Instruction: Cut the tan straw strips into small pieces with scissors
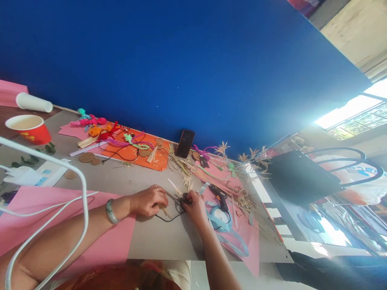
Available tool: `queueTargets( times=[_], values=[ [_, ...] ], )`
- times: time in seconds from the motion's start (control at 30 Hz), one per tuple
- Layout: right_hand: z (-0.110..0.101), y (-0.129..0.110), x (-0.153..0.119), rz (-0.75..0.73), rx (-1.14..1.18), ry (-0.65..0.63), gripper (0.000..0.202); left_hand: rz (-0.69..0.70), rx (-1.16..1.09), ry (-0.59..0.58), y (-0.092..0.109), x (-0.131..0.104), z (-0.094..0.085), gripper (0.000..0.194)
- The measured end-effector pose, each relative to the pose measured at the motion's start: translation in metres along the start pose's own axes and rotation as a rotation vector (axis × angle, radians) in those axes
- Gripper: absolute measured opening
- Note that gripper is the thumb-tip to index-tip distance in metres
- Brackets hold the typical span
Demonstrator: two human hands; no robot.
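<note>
Two limits hem the work: the table's near edge (165,251) and the blue panel (181,72) beyond. Between them the left hand (151,201) touches a tan scrap (163,209), whether pinched I cannot tell, and the right hand (195,204) clasps scissors (174,187); black cord (169,221), glue gun (222,199) and blue ribbon (240,243) crowd close, the red cup (36,135) bearing illegible yellow lettering.
</note>
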State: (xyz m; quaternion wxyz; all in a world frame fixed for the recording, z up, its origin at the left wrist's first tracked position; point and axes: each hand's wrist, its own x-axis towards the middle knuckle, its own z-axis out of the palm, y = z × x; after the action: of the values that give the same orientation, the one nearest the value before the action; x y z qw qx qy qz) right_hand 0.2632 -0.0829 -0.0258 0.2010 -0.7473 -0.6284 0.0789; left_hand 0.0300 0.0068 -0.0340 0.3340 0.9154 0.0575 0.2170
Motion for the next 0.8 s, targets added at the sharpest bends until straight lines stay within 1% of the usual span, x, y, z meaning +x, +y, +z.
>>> queueTargets(
  times=[0.13,0.2,0.27,0.33,0.43,0.5,0.67,0.73,0.8],
  values=[
    [-0.011,0.011,0.013,-0.031,0.06,0.012,0.01,-0.009,-0.064,0.02,-0.001,-0.001,0.001,0.038],
    [-0.015,0.014,0.023,-0.087,0.08,-0.016,0.023,-0.016,-0.075,0.025,-0.002,-0.001,0.002,0.037],
    [-0.014,0.016,0.034,-0.142,0.087,-0.053,0.037,-0.017,-0.076,0.021,-0.002,-0.001,0.001,0.037],
    [-0.01,0.015,0.043,-0.165,0.075,-0.069,0.04,-0.019,-0.072,0.014,-0.001,-0.001,0.001,0.036],
    [-0.002,0.014,0.052,-0.174,0.047,-0.057,0.033,-0.022,-0.067,0.009,0.0,-0.001,-0.001,0.036],
    [-0.001,0.013,0.053,-0.178,0.03,-0.048,0.028,-0.03,-0.07,0.012,0.0,-0.001,-0.001,0.034],
    [-0.009,0.008,0.043,-0.202,0.043,-0.065,0.026,-0.042,-0.085,0.02,-0.002,-0.001,0.0,0.035],
    [-0.015,0.009,0.041,-0.17,0.063,-0.031,0.022,-0.035,-0.08,0.017,-0.003,-0.001,0.0,0.036],
    [-0.02,0.015,0.043,-0.085,0.044,0.018,0.014,-0.033,-0.074,0.013,-0.003,0.0,0.0,0.035]
  ],
)
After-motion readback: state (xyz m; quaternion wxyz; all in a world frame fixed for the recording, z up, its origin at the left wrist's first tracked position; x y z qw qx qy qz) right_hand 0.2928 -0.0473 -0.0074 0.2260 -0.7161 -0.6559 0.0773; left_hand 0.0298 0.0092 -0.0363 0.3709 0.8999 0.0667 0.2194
